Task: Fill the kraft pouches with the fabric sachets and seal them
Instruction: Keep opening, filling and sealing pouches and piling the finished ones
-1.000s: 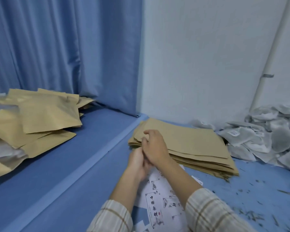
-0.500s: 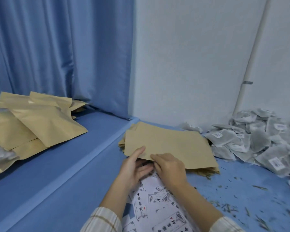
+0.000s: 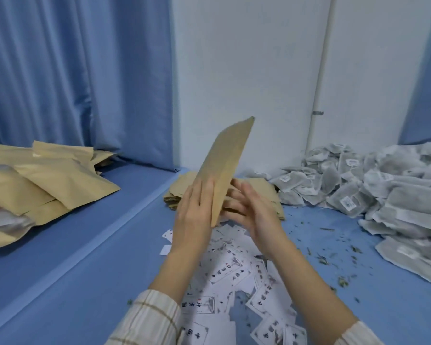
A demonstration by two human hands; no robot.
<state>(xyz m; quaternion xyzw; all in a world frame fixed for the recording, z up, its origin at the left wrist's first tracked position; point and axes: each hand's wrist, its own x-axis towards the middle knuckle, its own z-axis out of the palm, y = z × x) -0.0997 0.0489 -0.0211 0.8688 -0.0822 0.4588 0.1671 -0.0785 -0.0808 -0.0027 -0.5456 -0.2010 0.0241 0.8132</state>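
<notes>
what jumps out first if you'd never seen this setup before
A single kraft pouch stands tilted on end in the middle, held between the left hand and right hand. At right a big heap of grey fabric sachets spills along the wall; at left lies a pile of kraft pouches, with printed labels scattered under the arms.

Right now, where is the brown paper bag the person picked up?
In the head view's middle, the kraft pouch stands upright between the left hand and right hand, above the flat pouch stack.
</notes>
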